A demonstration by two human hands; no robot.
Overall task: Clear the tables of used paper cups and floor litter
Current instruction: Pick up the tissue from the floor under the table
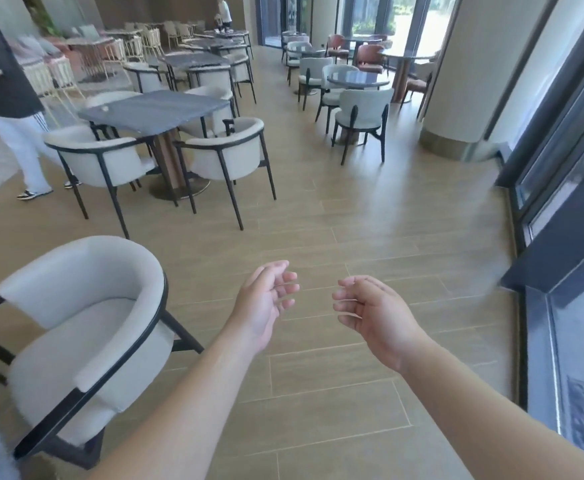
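Left hand (266,299) and right hand (370,306) out front over wood floor (318,220), fingers loosely spread, holding nothing. Small pale scrap (104,107), maybe litter, near left edge of dark square table (165,110). No paper cups visible; clearing seemingly mostly ahead.

Small white object (104,107) on table: unidentifiable.

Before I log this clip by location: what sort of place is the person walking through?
Probably a café or hotel lounge seating area. Rows of dark-topped tables ringed by padded armchairs fill a wood-look floor, with tall glazed doors along one side. Both hands, left hand and right hand, are empty.
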